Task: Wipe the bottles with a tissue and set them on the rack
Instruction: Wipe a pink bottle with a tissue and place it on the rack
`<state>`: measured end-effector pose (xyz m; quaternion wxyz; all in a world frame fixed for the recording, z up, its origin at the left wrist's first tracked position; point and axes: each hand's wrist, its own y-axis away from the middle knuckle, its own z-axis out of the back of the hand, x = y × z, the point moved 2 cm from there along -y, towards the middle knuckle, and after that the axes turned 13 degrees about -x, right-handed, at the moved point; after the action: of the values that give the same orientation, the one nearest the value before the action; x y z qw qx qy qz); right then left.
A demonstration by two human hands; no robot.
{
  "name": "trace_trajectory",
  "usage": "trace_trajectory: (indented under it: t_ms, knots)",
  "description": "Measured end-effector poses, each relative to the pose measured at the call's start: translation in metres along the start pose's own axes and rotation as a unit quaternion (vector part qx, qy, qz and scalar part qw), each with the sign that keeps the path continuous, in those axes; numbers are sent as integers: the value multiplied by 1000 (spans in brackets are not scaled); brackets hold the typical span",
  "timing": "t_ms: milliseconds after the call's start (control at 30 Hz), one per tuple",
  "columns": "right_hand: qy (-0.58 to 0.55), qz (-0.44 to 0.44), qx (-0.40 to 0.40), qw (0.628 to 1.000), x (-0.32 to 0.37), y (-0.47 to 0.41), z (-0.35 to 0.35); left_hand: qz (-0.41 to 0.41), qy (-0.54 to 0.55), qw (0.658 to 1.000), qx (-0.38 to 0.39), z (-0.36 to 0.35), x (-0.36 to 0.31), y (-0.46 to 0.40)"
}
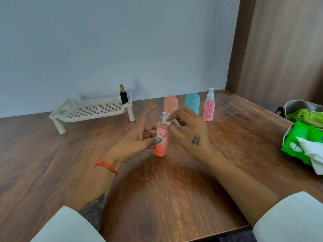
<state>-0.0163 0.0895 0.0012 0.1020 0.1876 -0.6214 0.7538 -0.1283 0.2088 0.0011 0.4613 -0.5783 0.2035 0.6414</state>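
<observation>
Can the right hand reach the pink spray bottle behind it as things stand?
Probably yes, once freed: the pink spray bottle stands just beyond the right hand with bare table between, but that hand now pinches a tissue against the orange bottle.

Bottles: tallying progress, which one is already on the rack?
The black bottle with the gold sprayer, at the white rack's right end; the others are off it.
</observation>
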Motion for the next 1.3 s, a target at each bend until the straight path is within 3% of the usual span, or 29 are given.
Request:
trace_trajectory:
  t_ms: [100, 200, 367, 533, 733, 833, 900, 967, 1100, 1167, 1233, 1300]
  knots:
    - [7, -39, -23, 999, -3, -1, 1, 1, -8, 1000, -2, 0, -1, 0]
    - [17, 16, -90, 996, 7, -3, 5, 0, 0, 1000, -1, -1, -1, 1]
    - [90, 174, -11, 980, 18, 0, -3, -9, 9, 1000, 5, -1, -1, 2]
    - [113, 187, 24, 975, 19, -1, -4, -11, 4, 1000, 5, -2, -2, 2]
    - [73, 41, 17, 996, 5, -2, 4, 11, 1, 1000, -14, 1, 3, 0]
    - [22, -81, -35, 996, -4, -4, 7, 21, 19, 999, -32, -1, 3, 0]
    - [-40, -162, -25, 986, -4, -4, 7, 31, 69, 996, -54, 0, 3, -1]
    - [-72, -171, 24, 982, 1, -2, 4, 41, 124, 989, -69, 1, 2, -2]
    - [-37, -60, 90, 993, 9, 5, 0, 31, 191, 975, -109, 3, 0, -3]
    - [-46, -111, 103, 987, 9, 7, 0, 28, 215, 967, -136, 5, 0, -4]
    - [-76, -274, 114, 952, 5, 8, 0, 27, 229, 960, -156, 7, 0, -6]
    - [-171, -486, 123, 848, 0, 10, -2, 25, 241, 955, -171, 7, 1, -7]
